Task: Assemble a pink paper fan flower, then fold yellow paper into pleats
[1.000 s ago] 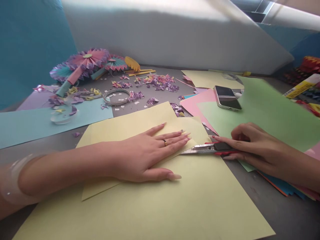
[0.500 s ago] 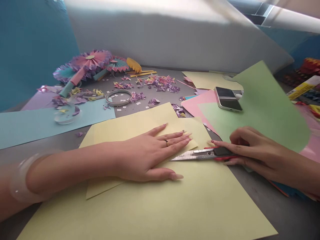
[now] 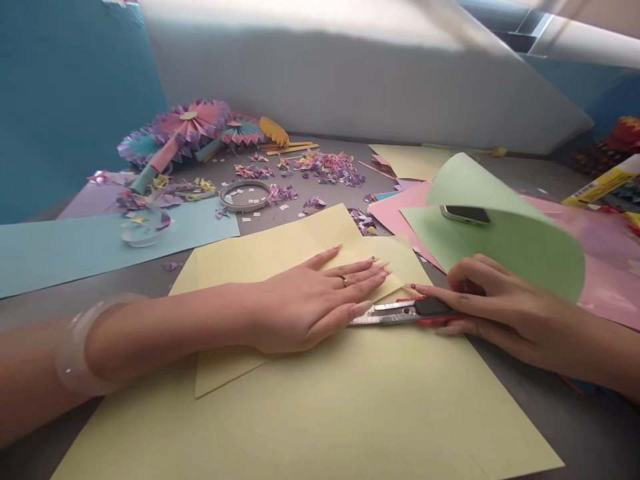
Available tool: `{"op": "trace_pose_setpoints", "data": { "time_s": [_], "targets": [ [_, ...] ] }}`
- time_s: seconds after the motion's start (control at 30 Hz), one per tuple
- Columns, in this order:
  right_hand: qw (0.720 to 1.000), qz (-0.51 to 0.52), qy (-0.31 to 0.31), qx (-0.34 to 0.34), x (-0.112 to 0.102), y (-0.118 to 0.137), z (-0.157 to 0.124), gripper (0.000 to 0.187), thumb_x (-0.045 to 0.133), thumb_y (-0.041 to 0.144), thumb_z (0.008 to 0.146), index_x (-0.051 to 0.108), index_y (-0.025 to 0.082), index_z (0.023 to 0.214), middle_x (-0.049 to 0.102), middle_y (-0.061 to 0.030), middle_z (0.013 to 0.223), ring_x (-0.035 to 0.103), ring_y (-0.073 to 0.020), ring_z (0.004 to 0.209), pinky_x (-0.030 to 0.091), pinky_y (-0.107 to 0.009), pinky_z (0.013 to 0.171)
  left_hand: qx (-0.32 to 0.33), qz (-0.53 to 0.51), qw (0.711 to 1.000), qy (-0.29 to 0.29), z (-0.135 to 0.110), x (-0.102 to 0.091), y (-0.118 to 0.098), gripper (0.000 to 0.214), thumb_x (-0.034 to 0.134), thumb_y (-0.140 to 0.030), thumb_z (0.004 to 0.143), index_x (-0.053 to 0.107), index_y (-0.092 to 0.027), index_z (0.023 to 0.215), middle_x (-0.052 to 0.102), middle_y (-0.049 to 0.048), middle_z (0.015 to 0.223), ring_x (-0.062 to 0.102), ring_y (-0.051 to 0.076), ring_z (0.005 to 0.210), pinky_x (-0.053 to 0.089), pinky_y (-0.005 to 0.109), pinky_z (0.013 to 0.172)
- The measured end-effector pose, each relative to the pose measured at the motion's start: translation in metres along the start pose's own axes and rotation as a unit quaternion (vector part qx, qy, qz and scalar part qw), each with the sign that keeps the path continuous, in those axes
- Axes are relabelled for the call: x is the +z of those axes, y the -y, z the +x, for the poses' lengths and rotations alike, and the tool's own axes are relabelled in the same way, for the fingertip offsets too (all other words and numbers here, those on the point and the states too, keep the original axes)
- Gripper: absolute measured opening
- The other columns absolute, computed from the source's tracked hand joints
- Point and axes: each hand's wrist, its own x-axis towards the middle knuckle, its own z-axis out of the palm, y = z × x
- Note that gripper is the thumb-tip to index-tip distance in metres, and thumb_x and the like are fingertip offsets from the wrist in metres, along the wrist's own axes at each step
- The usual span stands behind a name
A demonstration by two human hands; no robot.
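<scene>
My left hand [image 3: 305,303] lies flat, fingers stretched out, pressing on a folded yellow sheet of paper [image 3: 280,243]. Under that is a larger yellow sheet [image 3: 330,407] spread across the front of the table. In my right hand [image 3: 505,313] is a utility knife [image 3: 420,311] with a red body and black slider, gripped between thumb and fingers. Its blade points left along the folded sheet's lower right edge, and the tip is hidden by my left thumb.
Behind my right hand, a curled green sheet [image 3: 510,253] partly covers a phone [image 3: 467,215]. Paper scraps [image 3: 330,167], a tape roll [image 3: 245,197] and pleated paper fans [image 3: 193,123] lie at the back. A blue strip [image 3: 65,250] is at left, pink paper [image 3: 610,287] at right.
My left thumb has drawn in toward the other fingers and now covers the blade's tip. The green sheet has curled over and hides part of the phone. The knife sits slightly further left.
</scene>
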Motion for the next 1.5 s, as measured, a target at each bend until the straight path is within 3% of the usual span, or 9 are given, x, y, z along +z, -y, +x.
{"op": "trace_pose_setpoints", "data": {
  "time_s": [0.4, 0.63, 0.73, 0.83, 0.93, 1.03, 1.5],
  "targets": [
    [1.000, 0.021, -0.010, 0.002, 0.000, 0.007, 0.007, 0.056, 0.049, 0.028, 0.095, 0.037, 0.043, 0.148, 0.054, -0.0046, 0.089, 0.056, -0.0203, 0.081, 0.050, -0.032, 0.068, 0.004, -0.008, 1.000, -0.005, 0.001, 0.000, 0.001, 0.056, 0.011, -0.037, 0.104, 0.010, -0.016, 0.156, 0.006, -0.0005, 0.163, 0.001, 0.013, 0.150, -0.009, 0.040, 0.122],
    [0.998, -0.007, -0.042, 0.035, -0.001, -0.014, -0.013, 0.054, 0.049, 0.031, 0.094, 0.040, 0.046, 0.145, 0.053, -0.0055, 0.093, 0.056, -0.0209, 0.079, 0.050, -0.034, 0.066, 0.016, 0.023, 1.000, -0.006, 0.042, -0.004, 0.006, 0.058, 0.009, -0.035, 0.103, 0.005, -0.010, 0.155, 0.006, 0.0029, 0.163, -0.001, 0.012, 0.150, -0.010, 0.042, 0.121],
    [0.999, -0.001, -0.034, 0.043, -0.004, -0.020, -0.019, 0.054, 0.050, 0.031, 0.094, 0.041, 0.046, 0.145, 0.052, -0.0059, 0.091, 0.056, -0.0219, 0.078, 0.051, -0.035, 0.065, 0.032, 0.029, 0.999, -0.033, 0.051, -0.010, 0.005, 0.058, 0.009, -0.036, 0.103, 0.004, -0.011, 0.155, 0.004, 0.0019, 0.163, -0.002, 0.011, 0.150, -0.013, 0.040, 0.120],
    [0.999, -0.001, -0.015, 0.045, -0.005, -0.023, -0.022, 0.056, 0.051, 0.031, 0.094, 0.039, 0.045, 0.146, 0.053, -0.0061, 0.090, 0.056, -0.0224, 0.080, 0.051, -0.035, 0.067, 0.055, 0.049, 0.996, -0.055, 0.038, -0.017, 0.006, 0.059, 0.011, -0.040, 0.103, 0.003, -0.013, 0.156, 0.005, -0.0010, 0.163, -0.004, 0.009, 0.150, -0.016, 0.034, 0.119],
    [0.999, -0.015, -0.012, 0.044, -0.004, -0.023, -0.021, 0.056, 0.050, 0.031, 0.094, 0.038, 0.045, 0.147, 0.053, -0.0056, 0.090, 0.055, -0.0218, 0.079, 0.050, -0.034, 0.066, 0.052, 0.077, 0.995, -0.027, 0.016, -0.017, 0.012, 0.058, 0.017, -0.040, 0.104, 0.006, -0.016, 0.156, 0.004, -0.0035, 0.163, -0.005, 0.011, 0.150, -0.014, 0.031, 0.120],
    [0.999, -0.016, -0.020, 0.046, -0.001, -0.019, -0.020, 0.056, 0.049, 0.029, 0.094, 0.038, 0.044, 0.147, 0.052, -0.0057, 0.091, 0.055, -0.0216, 0.080, 0.049, -0.033, 0.066, 0.031, 0.083, 0.996, 0.009, 0.004, -0.012, 0.019, 0.055, 0.018, -0.036, 0.104, 0.009, -0.020, 0.156, 0.004, -0.0045, 0.162, -0.001, 0.014, 0.150, -0.009, 0.035, 0.122],
    [0.999, 0.014, -0.007, 0.047, -0.001, 0.001, -0.011, 0.056, 0.047, 0.027, 0.095, 0.037, 0.040, 0.149, 0.054, -0.0071, 0.092, 0.056, -0.0214, 0.080, 0.052, -0.032, 0.065, 0.033, 0.064, 0.997, 0.003, 0.008, -0.007, 0.023, 0.053, 0.018, -0.031, 0.104, 0.013, -0.019, 0.155, 0.007, -0.0014, 0.162, 0.005, 0.016, 0.150, -0.005, 0.037, 0.123]
  ]
}}
